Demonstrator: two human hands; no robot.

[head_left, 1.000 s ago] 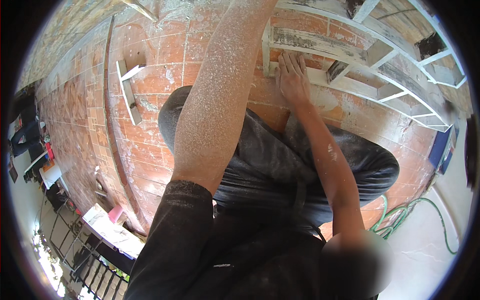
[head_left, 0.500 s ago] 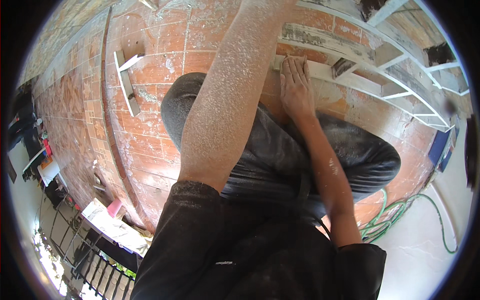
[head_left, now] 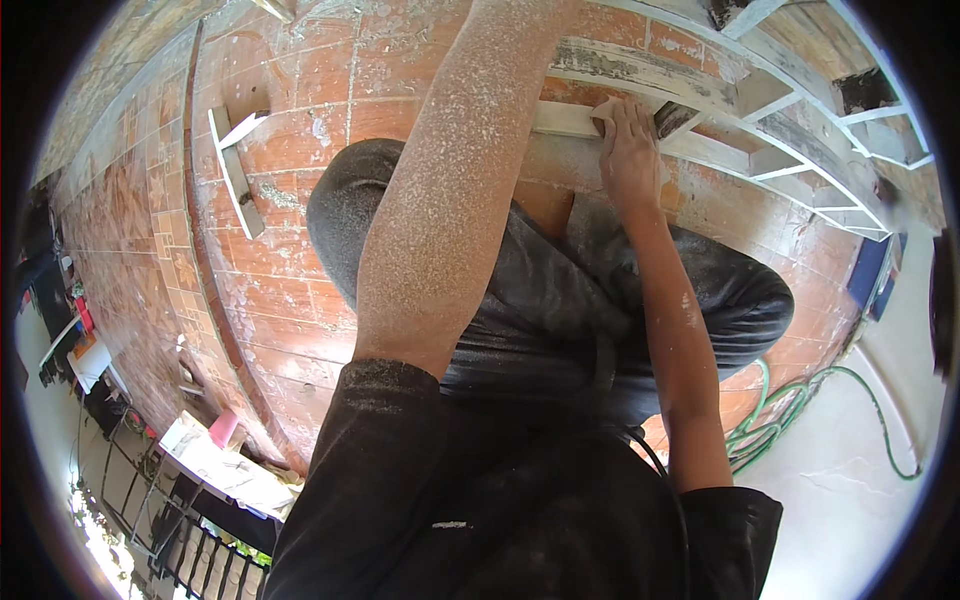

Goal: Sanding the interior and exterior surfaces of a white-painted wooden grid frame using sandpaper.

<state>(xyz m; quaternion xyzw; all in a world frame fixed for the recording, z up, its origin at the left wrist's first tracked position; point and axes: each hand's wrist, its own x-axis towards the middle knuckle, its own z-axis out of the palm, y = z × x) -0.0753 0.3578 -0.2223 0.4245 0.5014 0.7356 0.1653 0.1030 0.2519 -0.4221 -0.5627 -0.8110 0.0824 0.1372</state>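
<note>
Pressing flat on a pale wooden slat, the right hand has its fingers spread and laid down over what looks like a scrap of sandpaper, pinned under the fingertips rather than gripped, probably so the whole palm can bear down. The left forearm, dusted white all over, reaches up past the top edge, so I can't tell what that hand is doing. The slat belongs to a white painted frame lying just beyond the right hand on the red tile floor. A green hose sits well behind the right elbow.
</note>
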